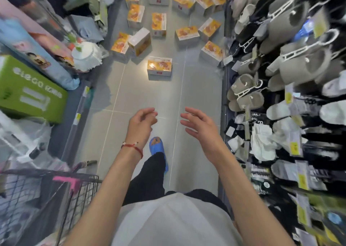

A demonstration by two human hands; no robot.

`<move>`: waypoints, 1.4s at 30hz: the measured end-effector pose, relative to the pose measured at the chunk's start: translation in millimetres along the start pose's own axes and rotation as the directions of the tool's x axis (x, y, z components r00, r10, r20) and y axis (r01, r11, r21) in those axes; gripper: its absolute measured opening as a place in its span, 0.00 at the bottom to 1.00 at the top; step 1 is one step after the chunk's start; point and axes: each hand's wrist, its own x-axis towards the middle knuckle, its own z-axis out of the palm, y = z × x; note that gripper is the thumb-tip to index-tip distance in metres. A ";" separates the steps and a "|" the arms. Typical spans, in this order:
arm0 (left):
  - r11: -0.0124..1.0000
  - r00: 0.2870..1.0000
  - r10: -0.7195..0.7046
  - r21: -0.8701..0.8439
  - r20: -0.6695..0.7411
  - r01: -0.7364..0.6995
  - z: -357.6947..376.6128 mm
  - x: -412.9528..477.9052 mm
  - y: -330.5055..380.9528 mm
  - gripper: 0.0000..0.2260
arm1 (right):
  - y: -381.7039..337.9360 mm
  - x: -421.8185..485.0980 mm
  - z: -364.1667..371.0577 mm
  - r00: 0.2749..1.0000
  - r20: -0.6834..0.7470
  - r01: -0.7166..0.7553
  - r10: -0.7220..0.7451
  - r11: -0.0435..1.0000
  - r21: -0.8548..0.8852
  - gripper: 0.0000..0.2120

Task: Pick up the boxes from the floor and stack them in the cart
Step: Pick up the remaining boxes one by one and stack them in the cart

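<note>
A green carton (28,92) at far left bears white lettering, too smeared to read surely. Below it stands the wire cart (84,191), beside the person. The left hand (142,123) hangs loosely curled, its grip empty. The nearest box (159,67) lies on the floor ahead, well apart from both hands; its red label is unreadable. The right hand (198,125) is spread wide, holding nothing. Best to step close, crouch, and clasp opposite sides.

Open aisle ahead, crowded sides

Bare floor (149,95) runs free up to the nearest box (159,68); beyond it, scattered boxes (159,24) fill the aisle. Shelves (78,103) hem the left, hanging slippers (292,58) the right, and the cart (56,189) stands lower left.
</note>
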 end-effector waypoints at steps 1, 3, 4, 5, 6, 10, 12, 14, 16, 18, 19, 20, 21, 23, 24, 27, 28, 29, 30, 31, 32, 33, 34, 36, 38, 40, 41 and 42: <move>1.000 1.000 -0.009 0.004 0.005 0.009 0.0 19.0 12.7 0.07 | -12.3 15.6 5.1 1.000 -0.010 -0.004 0.004 1.000 0.007 0.10; 1.000 1.000 -0.019 0.013 0.012 0.019 -0.5 52.1 39.5 0.07 | -36.0 43.9 15.6 1.000 -0.025 -0.013 0.013 1.000 0.014 0.11; 1.000 1.000 -0.017 0.019 0.022 0.016 -0.9 68.2 52.6 0.07 | -47.8 58.2 21.3 1.000 -0.029 -0.010 0.011 1.000 0.018 0.11; 1.000 0.999 -0.015 0.027 0.033 0.014 -1.1 83.9 64.7 0.07 | -58.8 72.5 27.4 0.999 -0.033 -0.009 0.010 1.000 0.023 0.11; 0.999 0.999 -0.020 0.039 0.041 0.019 -1.3 99.1 75.6 0.07 | -69.5 85.7 32.4 0.999 -0.040 -0.015 0.016 0.999 0.031 0.10; 0.998 0.998 -0.049 0.052 0.044 0.046 4.7 158.5 115.2 0.07 | -105.6 135.2 46.6 0.998 -0.053 -0.024 0.028 0.997 0.073 0.09; 0.997 0.997 -0.059 0.058 0.040 0.057 10.3 188.6 133.3 0.07 | -120.9 165.3 50.9 0.998 -0.053 -0.040 0.045 0.996 0.082 0.09; 0.995 0.997 -0.075 0.067 0.035 0.072 17.4 220.4 151.9 0.06 | -138.3 199.8 52.7 0.996 -0.060 -0.067 0.072 0.994 0.086 0.09; 0.993 0.996 -0.085 0.081 0.028 0.083 26.1 257.2 170.0 0.06 | -156.3 239.2 53.9 0.995 -0.054 -0.080 0.085 0.993 0.086 0.10; 0.990 0.995 -0.101 0.095 0.003 0.101 35.4 296.3 188.7 0.07 | -175.6 281.1 55.5 0.993 -0.046 -0.103 0.107 0.990 0.094 0.12; 0.989 0.994 -0.108 0.097 -0.014 0.109 40.6 315.9 198.9 0.07 | -186.5 302.9 56.6 0.992 -0.045 -0.112 0.117 0.989 0.092 0.12; 0.988 0.993 -0.116 0.098 -0.029 0.118 46.2 334.9 209.2 0.07 | -197.5 324.9 57.8 0.992 -0.040 -0.119 0.123 0.990 0.080 0.12; 0.986 0.991 -0.129 0.099 -0.040 0.132 52.1 352.9 219.8 0.08 | -209.4 345.9 59.0 0.991 -0.035 -0.130 0.132 0.989 0.067 0.12; 0.978 0.983 -0.176 0.101 -0.053 0.181 62.9 383.4 241.4 0.08 | -234.0 381.9 59.2 0.984 -0.045 -0.169 0.172 0.984 0.065 0.12; 0.977 0.980 -0.188 0.096 -0.058 0.193 67.6 396.8 251.3 0.08 | -245.9 398.3 59.4 0.982 -0.047 -0.182 0.185 0.981 0.068 0.11; 0.976 0.978 -0.198 0.080 -0.071 0.204 79.5 439.4 274.6 0.09 | -274.0 446.1 59.8 0.978 -0.051 -0.202 0.204 0.979 0.041 0.09; 0.973 0.974 -0.213 0.069 -0.082 0.219 79.5 452.4 279.7 0.09 | -281.1 459.5 61.0 0.973 -0.059 -0.220 0.222 0.975 0.027 0.09; 0.971 0.970 -0.226 0.056 -0.092 0.231 78.6 464.7 284.4 0.09 | -287.1 471.8 63.6 0.969 -0.068 -0.237 0.237 0.972 0.011 0.09; 0.970 0.967 -0.235 0.044 -0.096 0.240 77.1 477.3 288.2 0.09 | -291.4 484.3 66.6 0.965 -0.078 -0.249 0.249 0.968 0.004 0.10; 0.969 0.966 -0.241 0.032 -0.099 0.245 75.6 488.6 291.3 0.09 | -293.6 495.1 69.3 0.963 -0.086 -0.256 0.256 0.967 0.002 0.10; 0.967 0.962 -0.251 0.025 -0.102 0.255 73.3 501.5 294.2 0.09 | -295.2 506.7 72.7 0.959 -0.096 -0.267 0.266 0.964 -0.003 0.10; 0.962 0.958 -0.267 0.022 -0.105 0.271 70.4 515.5 297.2 0.09 | -297.0 518.9 76.4 0.954 -0.108 -0.282 0.280 0.959 -0.006 0.11; 0.958 0.953 -0.283 0.023 -0.104 0.287 67.4 530.2 299.0 0.09 | -298.2 531.2 80.9 0.949 -0.120 -0.296 0.293 0.955 -0.008 0.11; 0.946 0.945 -0.318 0.038 -0.083 0.321 60.6 563.1 298.4 0.08 | -296.0 559.6 89.5 0.936 -0.163 -0.319 0.313 0.948 -0.011 0.10; 0.930 0.932 -0.357 0.071 -0.056 0.361 54.7 598.9 292.7 0.08 | -288.7 589.6 95.1 0.917 -0.226 -0.339 0.329 0.941 -0.006 0.10; 0.913 0.919 -0.391 0.109 -0.049 0.394 48.9 638.5 282.0 0.08 | -274.8 622.6 99.8 0.892 -0.284 -0.363 0.351 0.932 0.013 0.10; 0.904 0.913 -0.403 0.131 -0.055 0.407 46.2 658.1 274.7 0.09 | -264.4 639.6 101.3 0.878 -0.306 -0.380 0.369 0.925 0.024 0.10; 0.895 0.909 -0.413 0.156 -0.061 0.417 44.8 677.9 266.2 0.10 | -253.6 656.7 101.9 0.864 -0.323 -0.396 0.386 0.917 0.035 0.10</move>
